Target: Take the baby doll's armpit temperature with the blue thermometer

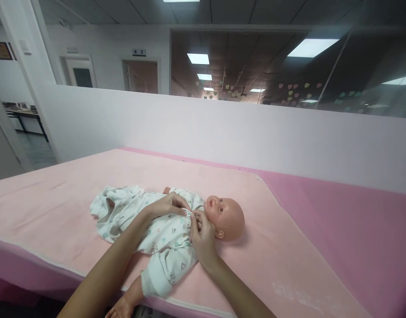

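Observation:
A baby doll (231,218) lies on its back on a pink mat, its head to the right. It wears a white printed baby outfit (170,236), whose leg end lies loose and crumpled at the left. At the doll's upper chest, just below the chin, my left hand (168,205) pinches the outfit's fabric near the neckline. Close beside it, my right hand (203,234) is closed on the same part of the cloth, its fingertips almost meeting the left ones. Whatever fastener lies between the fingers is hidden.
The pink mat (289,265) covers a darker pink padded surface (365,225), whose front edge runs along the bottom. A low white wall (223,128) with glass above stands behind. At the far left, a table (24,114) shows through an opening.

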Demonstrator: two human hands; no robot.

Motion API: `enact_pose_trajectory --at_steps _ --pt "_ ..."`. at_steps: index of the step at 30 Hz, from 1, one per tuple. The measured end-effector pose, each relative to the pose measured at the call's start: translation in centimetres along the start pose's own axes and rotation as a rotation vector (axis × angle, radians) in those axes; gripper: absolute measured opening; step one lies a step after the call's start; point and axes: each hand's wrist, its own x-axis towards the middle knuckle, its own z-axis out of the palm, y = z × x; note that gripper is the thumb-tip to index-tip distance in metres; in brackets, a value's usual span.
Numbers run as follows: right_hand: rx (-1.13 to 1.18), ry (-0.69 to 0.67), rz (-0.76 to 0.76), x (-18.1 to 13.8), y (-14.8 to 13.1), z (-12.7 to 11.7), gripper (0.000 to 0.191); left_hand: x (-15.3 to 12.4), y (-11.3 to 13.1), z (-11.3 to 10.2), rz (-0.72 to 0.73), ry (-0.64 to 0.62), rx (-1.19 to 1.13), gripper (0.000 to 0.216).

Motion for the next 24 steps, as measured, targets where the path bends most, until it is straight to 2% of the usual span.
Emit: enact_pose_trajectory --at_steps 13,24 --pt "-0.011 -0.009 0.004 0.0 -0.5 -0.1 0.018 0.2 -0.4 0.1 0.045 -0.028 0.020 0.025" --pt "-0.010 0.010 -0.005 0.0 -0.5 0.0 0.019 0.4 -1.1 0.0 0.064 0.016 0.084 0.027"
